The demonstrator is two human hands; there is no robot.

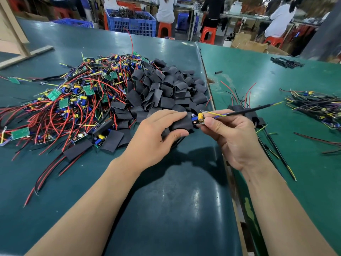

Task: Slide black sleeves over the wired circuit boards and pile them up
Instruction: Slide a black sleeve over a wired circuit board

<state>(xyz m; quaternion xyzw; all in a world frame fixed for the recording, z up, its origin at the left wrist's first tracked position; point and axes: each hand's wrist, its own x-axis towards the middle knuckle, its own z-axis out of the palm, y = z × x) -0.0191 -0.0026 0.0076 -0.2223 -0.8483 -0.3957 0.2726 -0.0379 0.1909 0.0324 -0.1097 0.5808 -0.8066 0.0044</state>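
The board [198, 120] sits half inside a black sleeve [181, 123], held above the table's [166, 200] near edge. The left hand [158, 132] grips the sleeve; the right hand [230, 133] pinches the board's exposed end by its wires. This one looks nearly covered. A few finished pieces [239, 109] lie just beyond, while the big heap of bare boards [73, 100] and loose sleeves [166, 87] suggests most work remains.

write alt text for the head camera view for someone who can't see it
A person's left hand grips a black sleeve while the right hand pinches a wired circuit board whose end sticks out of the sleeve. Behind on the green table lie a pile of loose sleeves and a tangle of wired boards.
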